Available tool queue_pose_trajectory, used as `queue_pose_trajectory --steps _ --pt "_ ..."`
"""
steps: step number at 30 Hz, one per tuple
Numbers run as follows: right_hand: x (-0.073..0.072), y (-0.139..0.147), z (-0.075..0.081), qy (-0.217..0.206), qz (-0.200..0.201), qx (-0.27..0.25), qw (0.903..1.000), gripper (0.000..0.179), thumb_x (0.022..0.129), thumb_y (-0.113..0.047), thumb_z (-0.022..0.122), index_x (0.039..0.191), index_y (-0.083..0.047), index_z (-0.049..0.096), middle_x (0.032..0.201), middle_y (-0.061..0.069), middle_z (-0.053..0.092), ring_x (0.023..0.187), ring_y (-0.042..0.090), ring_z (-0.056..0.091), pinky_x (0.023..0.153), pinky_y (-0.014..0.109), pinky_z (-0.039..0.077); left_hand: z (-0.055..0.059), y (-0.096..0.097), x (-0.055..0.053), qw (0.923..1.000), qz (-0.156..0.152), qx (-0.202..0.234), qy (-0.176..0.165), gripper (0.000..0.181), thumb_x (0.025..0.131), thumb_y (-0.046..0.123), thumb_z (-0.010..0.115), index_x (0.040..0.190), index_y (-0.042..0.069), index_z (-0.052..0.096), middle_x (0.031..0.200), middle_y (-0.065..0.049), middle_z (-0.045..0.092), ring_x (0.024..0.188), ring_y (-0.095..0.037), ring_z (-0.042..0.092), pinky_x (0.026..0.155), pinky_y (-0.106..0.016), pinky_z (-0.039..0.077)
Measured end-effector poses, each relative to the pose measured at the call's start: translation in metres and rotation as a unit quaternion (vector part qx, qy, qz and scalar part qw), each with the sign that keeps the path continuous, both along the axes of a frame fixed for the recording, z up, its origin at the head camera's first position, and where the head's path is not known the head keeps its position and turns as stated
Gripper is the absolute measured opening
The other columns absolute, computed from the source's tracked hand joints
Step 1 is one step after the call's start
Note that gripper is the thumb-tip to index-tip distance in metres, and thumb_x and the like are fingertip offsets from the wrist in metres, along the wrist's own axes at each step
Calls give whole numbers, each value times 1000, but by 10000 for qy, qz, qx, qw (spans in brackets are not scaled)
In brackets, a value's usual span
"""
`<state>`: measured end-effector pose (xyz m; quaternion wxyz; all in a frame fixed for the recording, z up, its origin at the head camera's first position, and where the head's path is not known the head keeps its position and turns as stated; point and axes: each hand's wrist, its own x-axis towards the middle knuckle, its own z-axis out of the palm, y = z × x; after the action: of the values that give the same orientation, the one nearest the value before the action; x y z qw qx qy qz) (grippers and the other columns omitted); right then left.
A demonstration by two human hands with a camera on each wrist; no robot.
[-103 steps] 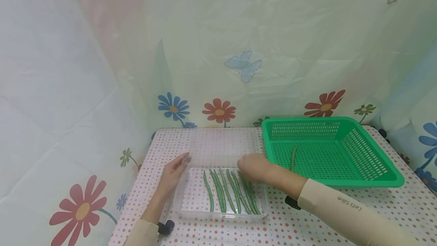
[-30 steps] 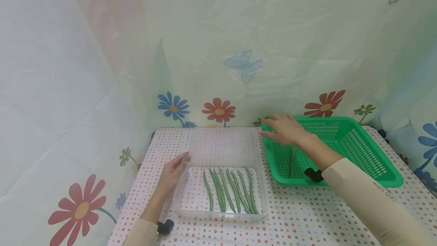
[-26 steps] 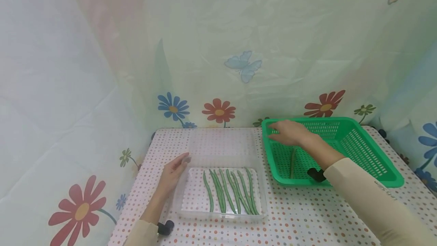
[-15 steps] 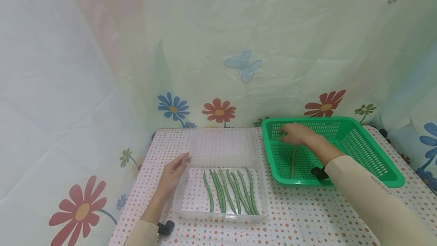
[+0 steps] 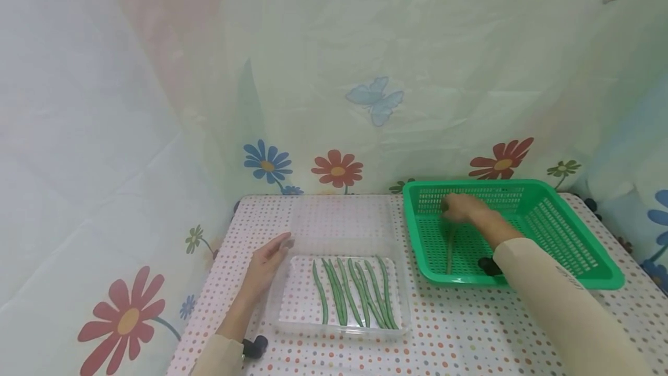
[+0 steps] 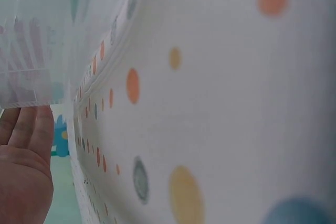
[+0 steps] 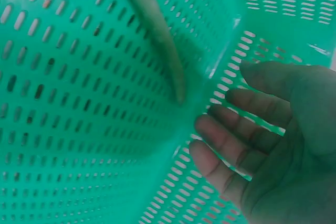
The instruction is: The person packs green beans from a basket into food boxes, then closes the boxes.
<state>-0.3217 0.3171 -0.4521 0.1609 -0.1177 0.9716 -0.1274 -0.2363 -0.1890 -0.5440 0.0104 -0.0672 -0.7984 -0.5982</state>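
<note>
In the head view my left hand (image 5: 266, 263) is at the back left corner of a clear plastic container (image 5: 276, 326). Its fingers (image 6: 39, 135) lie fairly straight, their tips at the container's edge in the left wrist view. Several green beans (image 5: 351, 295) lie side by side in the container, towards its right. My right hand (image 5: 464, 209) is inside a green plastic basket (image 5: 514, 281), fingers spread and loosely bent, holding nothing in the right wrist view. Apart from those fingertips, a single green bean (image 7: 157, 27) lies on the basket's floor.
The container's clear lid (image 5: 341, 216) lies folded back behind it. A dotted cloth (image 5: 443, 335) covers the table. A flower-patterned curtain (image 5: 308, 103) hangs right behind the table and along its sides.
My right hand has left the beans in the container and gone over to the basket, then lower inside it towards the lone bean. The left hand stays at the container's corner.
</note>
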Motion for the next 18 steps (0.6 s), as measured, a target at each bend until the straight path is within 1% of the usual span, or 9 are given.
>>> queue_pose_trajectory --steps 3,8,14,16,18 --pt "-1 2 -4 -80 -95 -23 9999 43 103 -17 60 133 15 58 131 36 62 120 55 60 94 64 57 0 0 0 10000 -12 1 -4 39 107 23 57 146 20 60 152 -4 60 144 -26 54 123 -42 40" --pt "-3 3 -9 -131 -138 1 9998 41 102 -18 62 129 13 62 127 34 65 116 53 63 92 63 58 0 -1 0 10000 27 -58 -33 38 107 24 58 145 22 60 151 -3 60 143 -24 55 122 -41 41" --pt "-3 6 -15 -225 -334 87 9991 39 101 -20 66 126 10 64 123 31 67 111 50 65 88 63 58 -1 0 -2 10000 15 -76 21 38 107 22 58 145 21 60 151 -4 60 148 -24 49 124 -43 39" --pt "-3 5 -17 -217 -408 60 9989 37 99 -19 68 123 9 65 120 30 68 108 48 66 86 61 58 0 0 -2 10000 -4 -59 36 38 107 22 57 145 20 60 152 -4 59 149 -25 47 125 -44 38" --pt "-2 5 -19 -194 -447 -24 9988 33 97 -16 69 119 8 66 115 28 69 101 42 68 82 55 60 0 0 -2 10000 4 -66 35 38 108 23 57 145 21 60 152 -4 59 148 -25 49 124 -44 39"
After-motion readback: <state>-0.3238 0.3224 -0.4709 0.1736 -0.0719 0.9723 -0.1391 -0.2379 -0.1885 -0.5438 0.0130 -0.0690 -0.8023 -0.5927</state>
